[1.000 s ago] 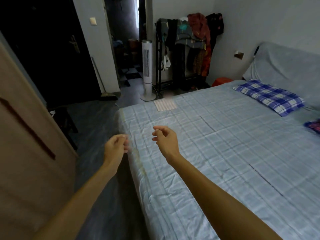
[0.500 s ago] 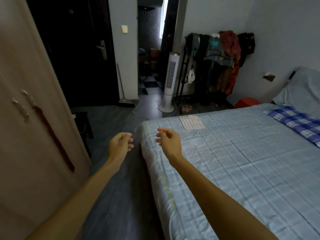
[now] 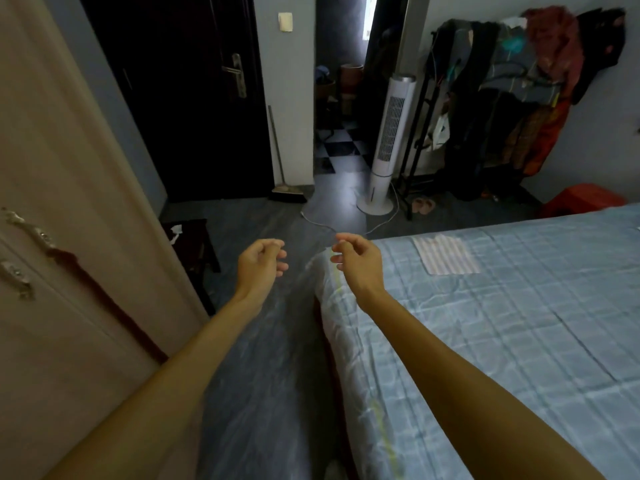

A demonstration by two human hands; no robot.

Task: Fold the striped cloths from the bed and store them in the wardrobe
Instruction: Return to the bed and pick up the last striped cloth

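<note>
Since a second ago the view has swung left: the checked pillow has gone out of frame, more wardrobe shows, and the cloth now sits right of both hands. Bed (image 3: 519, 341) fills the right side, covered in a pale blue checked sheet, creased and slightly glossy, its corner rounded. Wardrobe (image 3: 52, 237) takes the left side: smooth beige doors, shut, with two ornate metal handles and a dark strip below them. Floor between them is dark grey with a sheen. Beyond, a white cylindrical tower fan (image 3: 391, 143) stands upright beside a rack hung thick with dark and red clothes. Cloth (image 3: 445, 254), pale with fine stripes, lies flat and roughly square near the bed's far corner. Left hand (image 3: 261, 265) hangs over the floor, right hand (image 3: 358, 263) over the bed corner; they are apart, fingers loosely curled, holding nothing, neither touching the cloth.
</note>
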